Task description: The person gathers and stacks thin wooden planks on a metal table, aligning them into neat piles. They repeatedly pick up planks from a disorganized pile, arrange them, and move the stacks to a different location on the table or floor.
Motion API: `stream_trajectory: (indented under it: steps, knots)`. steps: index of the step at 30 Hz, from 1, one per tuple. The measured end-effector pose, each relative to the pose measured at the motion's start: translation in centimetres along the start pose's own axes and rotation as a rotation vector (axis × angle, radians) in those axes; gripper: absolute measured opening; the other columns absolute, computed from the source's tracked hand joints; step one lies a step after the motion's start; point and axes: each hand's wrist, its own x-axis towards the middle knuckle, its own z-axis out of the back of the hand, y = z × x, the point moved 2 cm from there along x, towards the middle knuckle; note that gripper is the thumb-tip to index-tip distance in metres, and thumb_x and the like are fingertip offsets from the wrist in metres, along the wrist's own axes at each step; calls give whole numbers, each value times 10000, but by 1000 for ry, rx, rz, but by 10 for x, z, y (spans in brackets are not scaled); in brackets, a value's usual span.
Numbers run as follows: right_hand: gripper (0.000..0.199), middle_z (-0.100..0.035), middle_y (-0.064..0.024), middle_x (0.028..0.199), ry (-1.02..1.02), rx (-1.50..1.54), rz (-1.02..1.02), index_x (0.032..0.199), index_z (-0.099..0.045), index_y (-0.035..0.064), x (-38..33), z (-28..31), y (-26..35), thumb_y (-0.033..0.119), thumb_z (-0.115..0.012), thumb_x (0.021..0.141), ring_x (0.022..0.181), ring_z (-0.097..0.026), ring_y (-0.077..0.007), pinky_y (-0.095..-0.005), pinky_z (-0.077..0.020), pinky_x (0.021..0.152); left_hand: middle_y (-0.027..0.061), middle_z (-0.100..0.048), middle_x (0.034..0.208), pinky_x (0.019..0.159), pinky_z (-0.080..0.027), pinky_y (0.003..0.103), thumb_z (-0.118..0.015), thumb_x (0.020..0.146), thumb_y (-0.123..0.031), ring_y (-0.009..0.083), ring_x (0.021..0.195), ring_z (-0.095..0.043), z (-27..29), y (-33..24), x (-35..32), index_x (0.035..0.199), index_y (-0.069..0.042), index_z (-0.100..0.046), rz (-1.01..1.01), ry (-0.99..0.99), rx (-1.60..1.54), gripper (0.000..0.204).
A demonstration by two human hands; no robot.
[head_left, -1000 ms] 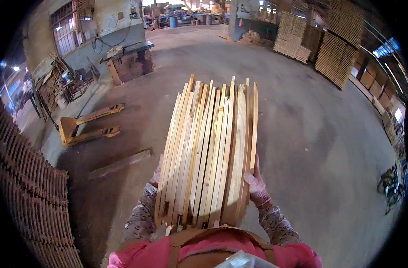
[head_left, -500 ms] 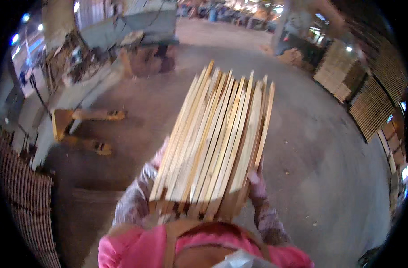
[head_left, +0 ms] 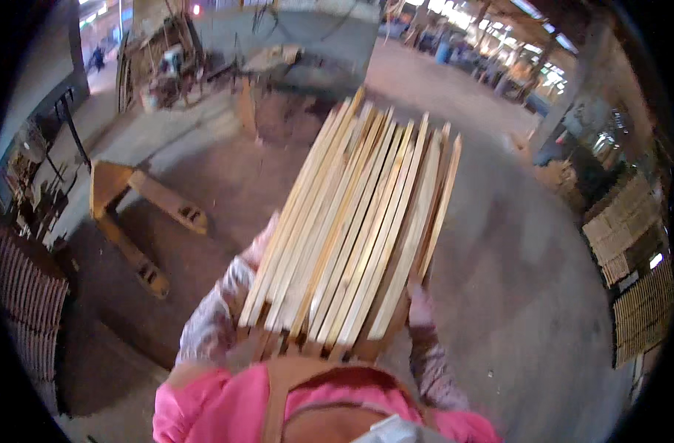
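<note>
A wide bundle of thin wooden slats (head_left: 352, 229) lies across my arms in front of my chest, the pale strips side by side and pointing away from me. My left hand (head_left: 260, 242) grips its left edge, and my right hand (head_left: 421, 304) is closed at the right edge. The bundle's underside and most of my fingers are hidden behind the wood. Patterned sleeves cover both forearms. At the near end, darker slat ends show under the top layer, close to my brown apron (head_left: 307, 369).
A yellow pallet jack (head_left: 115, 188) stands on the floor at the left, forks pointing right. Slat stacks (head_left: 28, 310) stand at the near left, and more slat stacks (head_left: 643, 310) at the right. A low grey wall (head_left: 315, 44) and clutter lie ahead.
My view has turned to the left, so the right-hand stacks sit farther toward the rim and the pallet jack appears rotated. The slat bundle stays held in both hands.
</note>
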Motion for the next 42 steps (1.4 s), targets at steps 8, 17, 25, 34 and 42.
stream_trajectory:
  steps: [8, 17, 25, 34, 42]
  knots:
    - [938, -502, -114, 1646, 77, -148, 128, 1801, -142, 167, -18, 31, -30, 222, -702, 1050, 1400, -586, -253, -398, -512, 1162, 40, -697, 1486, 1082, -563, 382, -527, 1099, -686, 174, 1275, -654, -27, 71, -50, 1562, -98, -622, 376, -101, -666, 754]
    - [823, -711, -170, 1434, 175, -456, -69, 1515, -658, 47, -38, -28, -16, 660, -747, 973, 1356, -632, -255, -408, -520, 1119, 47, -689, 1474, 1081, -562, 390, -442, 1127, -696, 195, 1259, -659, 57, 61, -154, 1580, -113, -590, 413, -210, -481, 754]
    - [705, -724, -123, 1457, 427, -304, 19, 1501, -674, 35, -13, -37, -7, 576, -698, 1049, 1352, -667, -253, -392, -499, 1159, 50, -715, 1430, 1059, -577, 395, -455, 1095, -750, 201, 1223, -681, 31, 17, -196, 1576, -110, -593, 368, -377, -629, 812]
    - [706, -662, -151, 1494, 826, -41, 63, 1614, -558, 84, -41, -99, 5, 465, -749, 1051, 1392, -624, -294, -374, -469, 1210, 59, -736, 1366, 1054, -596, 367, -463, 1097, -742, 202, 1182, -711, 20, -10, -351, 1562, -112, -607, 265, -652, -605, 796]
    - [829, -648, -100, 1476, 1136, 40, -352, 1617, -514, 6, -11, -156, -22, 501, -792, 1011, 1307, -666, -210, -374, -575, 1082, 107, -696, 1466, 1065, -606, 421, -558, 1034, -780, 243, 1280, -689, -58, -36, -403, 1563, -80, -598, 335, -1058, -681, 878]
